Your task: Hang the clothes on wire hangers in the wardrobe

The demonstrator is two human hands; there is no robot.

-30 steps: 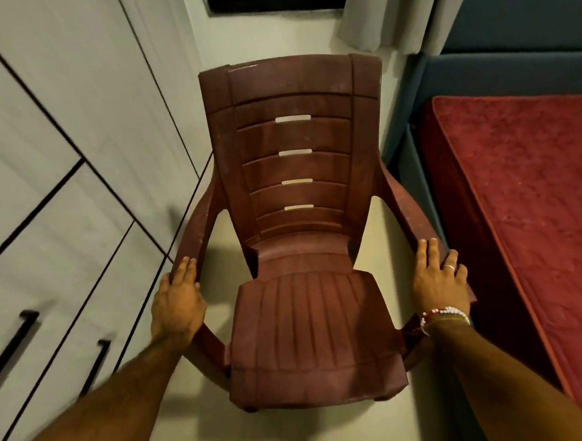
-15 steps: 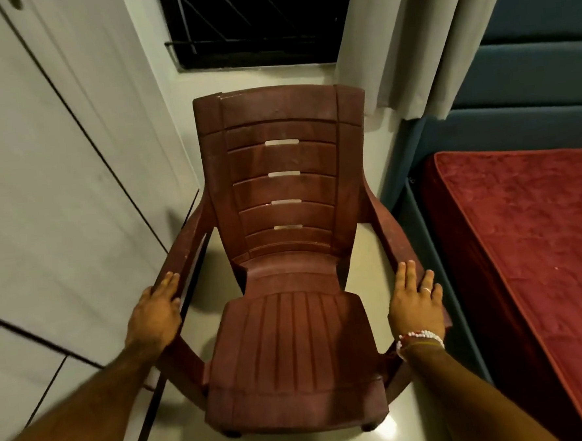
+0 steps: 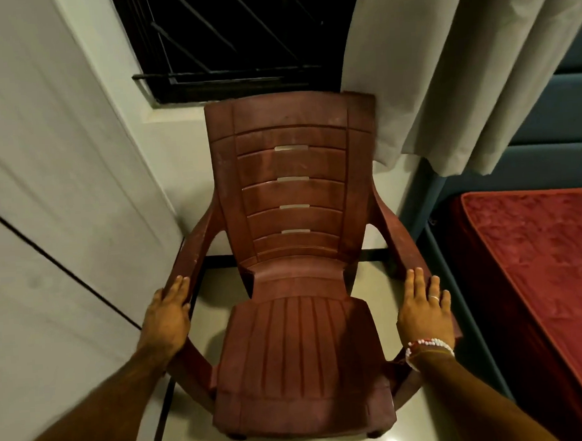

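A: Item one, seating?

B: One maroon plastic armchair (image 3: 299, 288), slatted back with four pale slots, ribbed seat. Stands on a pale tiled floor (image 3: 371, 273), back towards the window (image 3: 237, 36), which is dark and barred.

A: Hands?

B: Left hand (image 3: 166, 320), laid palm down along the chair's left armrest, fingers together and pointing forward; whether the thumb curls under the rail cannot be told. Right hand (image 3: 424, 311), flat on the right armrest, fingers extended and slightly apart, a ring on one finger, a bead bracelet (image 3: 430, 344) at the wrist. Neither hand pinches anything; both rest on top of the armrests.

A: Surroundings?

B: Pale wardrobe (image 3: 43, 201) panels with dark seams along the left, doors closed, just beside the chair's left arm. Light curtain (image 3: 460, 56) hanging at upper right, its edge touching the top right corner of the chair back. Bed with a red quilted cover (image 3: 541, 273) at right, teal padded headboard (image 3: 548, 109) behind it.

A: Clothes, wire hangers?

B: None entered; no garment or hanger appears in this view. The wardrobe itself is the only task item present, at the left edge
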